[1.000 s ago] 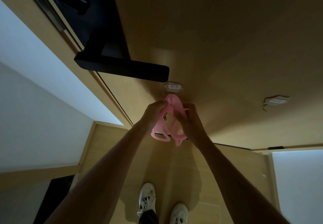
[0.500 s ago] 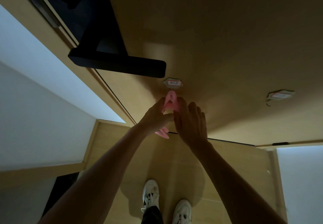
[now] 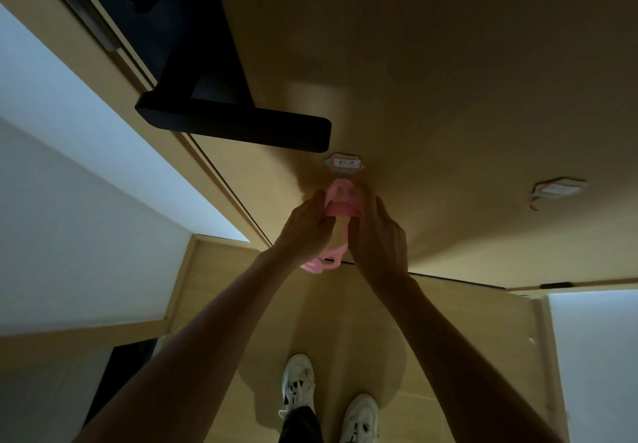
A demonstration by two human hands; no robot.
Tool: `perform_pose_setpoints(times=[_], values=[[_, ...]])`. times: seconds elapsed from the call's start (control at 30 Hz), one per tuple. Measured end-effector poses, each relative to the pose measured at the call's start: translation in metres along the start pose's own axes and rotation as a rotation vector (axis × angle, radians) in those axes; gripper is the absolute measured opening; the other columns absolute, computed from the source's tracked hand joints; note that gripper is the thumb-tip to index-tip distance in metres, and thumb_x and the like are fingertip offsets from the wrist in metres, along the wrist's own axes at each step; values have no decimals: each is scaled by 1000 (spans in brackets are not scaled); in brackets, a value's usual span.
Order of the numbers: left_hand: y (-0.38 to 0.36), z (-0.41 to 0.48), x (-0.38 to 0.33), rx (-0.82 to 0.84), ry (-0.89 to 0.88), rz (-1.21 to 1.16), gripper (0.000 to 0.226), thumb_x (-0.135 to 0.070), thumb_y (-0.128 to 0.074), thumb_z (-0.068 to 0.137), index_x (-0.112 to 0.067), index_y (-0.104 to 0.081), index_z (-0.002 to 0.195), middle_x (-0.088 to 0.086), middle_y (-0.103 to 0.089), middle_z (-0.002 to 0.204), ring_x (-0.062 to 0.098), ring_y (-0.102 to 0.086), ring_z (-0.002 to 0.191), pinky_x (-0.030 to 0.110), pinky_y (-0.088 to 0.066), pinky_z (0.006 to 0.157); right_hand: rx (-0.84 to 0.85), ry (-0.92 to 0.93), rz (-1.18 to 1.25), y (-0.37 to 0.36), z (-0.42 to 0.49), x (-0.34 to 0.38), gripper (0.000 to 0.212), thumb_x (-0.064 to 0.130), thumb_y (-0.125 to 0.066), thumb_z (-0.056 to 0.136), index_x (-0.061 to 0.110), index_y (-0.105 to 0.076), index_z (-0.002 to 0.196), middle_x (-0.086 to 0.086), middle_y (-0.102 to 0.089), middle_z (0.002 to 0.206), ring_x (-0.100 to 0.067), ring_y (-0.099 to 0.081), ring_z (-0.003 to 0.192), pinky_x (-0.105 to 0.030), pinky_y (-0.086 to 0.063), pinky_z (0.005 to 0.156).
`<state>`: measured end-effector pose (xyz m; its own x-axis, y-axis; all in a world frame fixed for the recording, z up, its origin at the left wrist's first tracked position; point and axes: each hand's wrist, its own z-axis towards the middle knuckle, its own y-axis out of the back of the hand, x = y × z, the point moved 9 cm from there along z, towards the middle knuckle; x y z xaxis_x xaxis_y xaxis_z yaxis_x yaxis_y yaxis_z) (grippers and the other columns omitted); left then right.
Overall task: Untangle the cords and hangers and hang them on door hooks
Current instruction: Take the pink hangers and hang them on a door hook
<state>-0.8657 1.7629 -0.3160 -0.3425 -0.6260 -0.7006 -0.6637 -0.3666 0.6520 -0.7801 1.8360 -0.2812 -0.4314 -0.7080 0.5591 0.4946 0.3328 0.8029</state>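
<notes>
A pink plastic hanger (image 3: 340, 201) is pressed against the wooden door (image 3: 448, 80), its top just under a small labelled adhesive hook (image 3: 342, 163). My left hand (image 3: 305, 230) grips the hanger's left side. On the hanger's right side my right hand (image 3: 378, 235) curls its fingers around the edge. The hanger's lower end (image 3: 322, 264) sticks out below my left hand. Whether the hanger's top rests on the hook is hidden. A second labelled hook (image 3: 557, 188) sits on the door further right, with nothing on it.
A black door handle (image 3: 234, 128) juts out above and left of my hands. The door frame and a white wall (image 3: 69, 183) lie at the left. Below are the wooden floor and my white shoes (image 3: 298, 382).
Both hands have lifted the pink hanger up the door from mid-air to just under the labelled hook. My right hand, spread flat half a second ago, now curls on the hanger.
</notes>
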Motion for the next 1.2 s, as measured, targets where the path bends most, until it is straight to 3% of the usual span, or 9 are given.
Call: perform_pose_setpoints(times=[0.1, 0.2, 0.37, 0.5, 0.7, 0.97, 1.1, 1.2], values=[[0, -1, 2, -5, -13, 226, 27, -19, -42, 94, -6, -48, 117, 15, -54, 108, 30, -47, 105, 35, -35, 84, -40, 79, -6, 7, -2, 8, 45, -4, -57, 78, 24, -39, 108, -8, -65, 108, -29, -66, 69, -29, -47, 51], [11, -2, -3, -105, -37, 350, 34, -25, -48, 91, -9, -50, 121, 14, -47, 120, 31, -41, 112, 36, -34, 88, 2, 131, -5, 4, -5, 9, 44, -4, -57, 77, 23, -39, 105, -8, -62, 116, -29, -66, 73, -31, -48, 52], [17, -4, 0, -160, -39, 178, 49, -15, -58, 86, -6, -41, 130, 16, -42, 131, 31, -47, 115, 38, -48, 86, -27, 147, -5, 4, -6, 9, 19, 11, -44, 80, 21, -42, 96, -6, -62, 114, -29, -64, 78, -32, -47, 51], [17, -10, 2, -175, -6, 100, 50, -10, -57, 86, -6, -36, 131, 15, -45, 120, 30, -57, 100, 32, -48, 71, -41, 116, 57, 1, -8, 8, 13, 17, -38, 81, 20, -44, 92, -8, -61, 115, -30, -64, 80, -36, -53, 54], [13, -13, 5, -135, 1, 129, 24, -9, -54, 87, -5, -46, 110, 13, -56, 108, 29, -61, 91, 35, -51, 71, -21, 44, 80, -6, -13, 2, 20, 22, -33, 84, 14, -50, 90, -13, -54, 129, -35, -65, 92, -44, -57, 61], [8, -15, 13, -96, 92, 30, 45, -9, -55, 84, -6, -38, 125, 15, -64, 109, 32, -63, 98, 42, -53, 79, 23, -41, 102, -11, -21, -7, 13, 21, -44, 87, 14, -53, 90, -17, -46, 136, -38, -59, 109, -49, -58, 70], [7, -19, 18, -75, 155, -15, 37, -12, -56, 85, -7, -38, 117, 11, -67, 94, 29, -65, 81, 38, -54, 63, 8, -88, 114, -9, -25, -11, 11, 0, -60, 84, 9, -60, 89, -18, -46, 135, -38, -56, 110, -50, -57, 75], [6, -23, 10, -47, 91, 96, 22, -12, -55, 86, -5, -42, 102, 5, -56, 86, 23, -53, 72, 25, -35, 50, -32, -113, 86, -2, -31, -11, 16, -2, -65, 78, 11, -62, 87, -18, -48, 131, -35, -56, 107, -46, -52, 78]])
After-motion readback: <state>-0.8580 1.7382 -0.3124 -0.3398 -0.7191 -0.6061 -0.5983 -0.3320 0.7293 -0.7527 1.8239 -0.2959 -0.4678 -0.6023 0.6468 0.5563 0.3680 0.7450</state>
